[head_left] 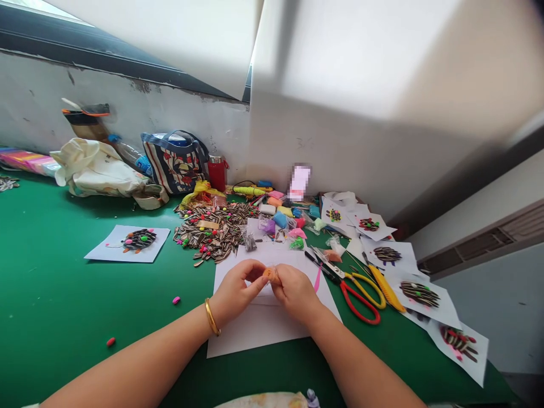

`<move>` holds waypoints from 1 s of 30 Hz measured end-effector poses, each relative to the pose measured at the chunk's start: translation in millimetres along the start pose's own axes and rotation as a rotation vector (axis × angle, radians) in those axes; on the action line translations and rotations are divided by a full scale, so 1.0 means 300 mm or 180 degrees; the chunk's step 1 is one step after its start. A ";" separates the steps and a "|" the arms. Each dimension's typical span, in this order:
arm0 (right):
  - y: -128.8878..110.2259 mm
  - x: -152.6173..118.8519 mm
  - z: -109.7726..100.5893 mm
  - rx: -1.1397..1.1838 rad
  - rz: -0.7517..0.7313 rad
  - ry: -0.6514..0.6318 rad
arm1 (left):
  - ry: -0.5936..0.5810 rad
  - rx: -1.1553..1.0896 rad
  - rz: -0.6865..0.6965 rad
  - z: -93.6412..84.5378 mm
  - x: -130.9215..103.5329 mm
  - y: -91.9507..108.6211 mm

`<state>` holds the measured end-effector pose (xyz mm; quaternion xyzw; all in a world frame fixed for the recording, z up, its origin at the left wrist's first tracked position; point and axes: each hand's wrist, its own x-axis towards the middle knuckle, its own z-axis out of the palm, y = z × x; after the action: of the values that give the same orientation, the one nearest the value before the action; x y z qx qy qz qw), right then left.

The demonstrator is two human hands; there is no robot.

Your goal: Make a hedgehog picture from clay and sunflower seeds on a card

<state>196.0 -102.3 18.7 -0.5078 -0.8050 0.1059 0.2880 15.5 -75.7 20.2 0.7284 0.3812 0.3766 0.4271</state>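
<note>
My left hand (241,289), with a gold bangle at the wrist, and my right hand (296,292) meet over white paper (255,334) on the green table. Between their fingertips is a small orange piece of clay (271,275) in what looks like clear wrapping; both hands are closed on it. Just beyond them lie packets of coloured clay, among them a purple one (267,226) and a green one (297,243). A heap of striped seeds (216,229) with coloured bits is behind my left hand.
Red-handled scissors (361,306), yellow-handled scissors (369,289) and a yellow cutter (386,289) lie at the right. Seed pictures (391,258) line the right edge; another (140,243) is at the left. Bags (100,170) and a red flask (217,174) stand by the wall.
</note>
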 end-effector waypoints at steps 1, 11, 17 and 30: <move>-0.003 0.003 -0.005 0.0125 -0.0057 -0.0042 | 0.0024 -0.0026 -0.0004 -0.001 0.001 0.000; 0.004 0.012 -0.049 0.1291 0.0064 -0.0624 | 0.0112 -0.0141 0.0008 -0.013 0.006 -0.005; 0.011 0.013 -0.041 0.1128 0.0038 -0.0412 | -0.0008 0.0149 0.0163 -0.009 0.000 -0.004; 0.000 0.014 -0.059 0.0867 -0.0055 -0.0465 | -0.0052 0.0342 0.0639 -0.031 0.009 -0.028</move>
<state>204.8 -100.6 34.7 -0.4481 -0.8063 0.2483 0.2958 6.6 -67.2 16.4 0.7878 0.3225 0.3906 0.3505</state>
